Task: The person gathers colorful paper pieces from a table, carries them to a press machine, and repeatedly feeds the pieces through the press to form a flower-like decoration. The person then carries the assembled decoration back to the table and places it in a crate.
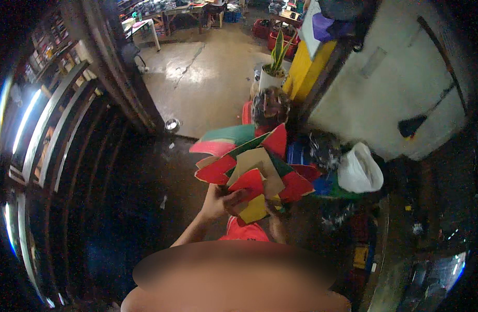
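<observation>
A loose, fanned bundle of cut sheet pieces (260,166) in red, green, tan and yellow is held up in front of my body. Their edges are curved, and whether they are leather, foam or card I cannot tell. My left hand (221,202) grips the bundle's lower left side, thumb over a red piece. At the lower right, my right hand (274,208) holds it beside a yellow piece (253,209); most of its fingers are hidden behind the pieces.
Dark slatted shelving (67,119) lines the left. Ahead, a doorway opens onto a pale floor (197,67) with a metal bowl (172,125) and work tables (184,16). A potted plant (273,77), a white bag (359,169) and a pale door (400,78) are at the right.
</observation>
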`<state>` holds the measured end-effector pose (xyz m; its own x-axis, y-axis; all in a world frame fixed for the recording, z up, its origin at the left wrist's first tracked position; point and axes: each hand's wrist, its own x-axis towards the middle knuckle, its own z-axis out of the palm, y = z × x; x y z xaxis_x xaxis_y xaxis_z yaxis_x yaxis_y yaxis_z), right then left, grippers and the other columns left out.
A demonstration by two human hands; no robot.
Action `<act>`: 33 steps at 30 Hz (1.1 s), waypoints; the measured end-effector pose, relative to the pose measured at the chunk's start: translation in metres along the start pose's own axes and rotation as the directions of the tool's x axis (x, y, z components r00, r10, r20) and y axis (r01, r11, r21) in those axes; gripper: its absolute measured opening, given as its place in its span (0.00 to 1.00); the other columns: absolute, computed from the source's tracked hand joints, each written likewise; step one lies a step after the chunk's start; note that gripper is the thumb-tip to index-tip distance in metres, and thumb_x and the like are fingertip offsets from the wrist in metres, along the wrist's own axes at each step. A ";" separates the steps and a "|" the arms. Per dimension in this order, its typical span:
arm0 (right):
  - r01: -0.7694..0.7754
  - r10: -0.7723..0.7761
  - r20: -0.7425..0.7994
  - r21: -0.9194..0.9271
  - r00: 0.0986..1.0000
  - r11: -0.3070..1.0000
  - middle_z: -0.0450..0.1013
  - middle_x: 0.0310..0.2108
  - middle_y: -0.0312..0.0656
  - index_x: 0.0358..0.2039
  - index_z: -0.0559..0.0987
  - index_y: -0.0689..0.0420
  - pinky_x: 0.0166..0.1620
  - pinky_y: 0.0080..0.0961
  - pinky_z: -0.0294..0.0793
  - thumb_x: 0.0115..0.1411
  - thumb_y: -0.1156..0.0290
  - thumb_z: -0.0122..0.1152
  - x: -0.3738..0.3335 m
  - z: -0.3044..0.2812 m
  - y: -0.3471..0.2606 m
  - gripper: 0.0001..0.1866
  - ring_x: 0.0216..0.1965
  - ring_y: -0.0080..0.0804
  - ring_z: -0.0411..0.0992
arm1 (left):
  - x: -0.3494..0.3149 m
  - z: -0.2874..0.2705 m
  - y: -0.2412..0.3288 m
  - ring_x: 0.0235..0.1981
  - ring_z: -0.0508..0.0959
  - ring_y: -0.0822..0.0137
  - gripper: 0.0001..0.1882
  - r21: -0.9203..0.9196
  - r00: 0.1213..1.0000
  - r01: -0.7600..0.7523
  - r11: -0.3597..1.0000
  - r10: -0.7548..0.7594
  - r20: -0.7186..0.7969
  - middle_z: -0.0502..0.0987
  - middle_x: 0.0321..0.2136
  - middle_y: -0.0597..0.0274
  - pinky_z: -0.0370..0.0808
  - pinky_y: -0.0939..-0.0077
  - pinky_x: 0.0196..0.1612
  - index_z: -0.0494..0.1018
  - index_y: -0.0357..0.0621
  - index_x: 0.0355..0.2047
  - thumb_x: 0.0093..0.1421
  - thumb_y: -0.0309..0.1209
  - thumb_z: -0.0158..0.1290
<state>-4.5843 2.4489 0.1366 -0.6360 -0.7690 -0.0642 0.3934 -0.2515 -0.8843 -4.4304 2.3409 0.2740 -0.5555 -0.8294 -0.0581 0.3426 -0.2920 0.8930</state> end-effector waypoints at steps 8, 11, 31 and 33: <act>-0.046 0.047 0.178 -0.011 0.983 0.999 0.70 0.45 0.39 0.54 0.65 0.56 0.47 0.28 0.73 0.46 0.74 0.72 0.199 0.127 -0.034 0.35 0.45 0.30 0.71 | 0.176 -0.047 0.069 0.41 0.78 0.60 0.27 0.073 0.966 -0.110 0.991 0.124 -0.228 0.74 0.43 0.52 0.78 0.64 0.42 0.59 0.39 0.54 0.55 0.18 0.55; 0.030 0.070 0.319 -0.299 0.945 0.954 0.70 0.45 0.40 0.53 0.65 0.57 0.46 0.28 0.73 0.46 0.72 0.73 0.260 0.187 -0.063 0.35 0.45 0.30 0.71 | 0.221 -0.082 0.091 0.40 0.78 0.66 0.24 0.067 0.920 -0.111 0.992 0.128 -0.370 0.76 0.42 0.54 0.77 0.72 0.40 0.64 0.37 0.50 0.54 0.22 0.59; -0.004 0.050 0.172 -0.259 0.984 0.966 0.74 0.40 0.40 0.48 0.70 0.58 0.42 0.27 0.75 0.49 0.76 0.68 0.639 0.411 -0.013 0.25 0.40 0.28 0.74 | 0.688 -0.257 0.215 0.36 0.78 0.69 0.29 0.382 0.987 0.148 0.912 -0.161 0.000 0.76 0.39 0.62 0.75 0.73 0.42 0.63 0.36 0.53 0.51 0.19 0.59; -0.039 0.079 0.183 -0.216 0.980 0.976 0.74 0.40 0.39 0.49 0.69 0.58 0.43 0.27 0.75 0.50 0.77 0.67 0.672 0.423 0.011 0.25 0.40 0.28 0.74 | 0.719 -0.263 0.209 0.39 0.77 0.70 0.27 0.258 0.999 0.034 0.965 -0.028 -0.026 0.76 0.40 0.64 0.74 0.72 0.44 0.65 0.37 0.52 0.51 0.20 0.60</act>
<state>-4.7260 1.6809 0.2795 -0.4707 -0.8810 -0.0485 0.2647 -0.0886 -0.9603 -4.5589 1.5584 0.3013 -0.5453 -0.8329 -0.0947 0.1163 -0.1871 0.9754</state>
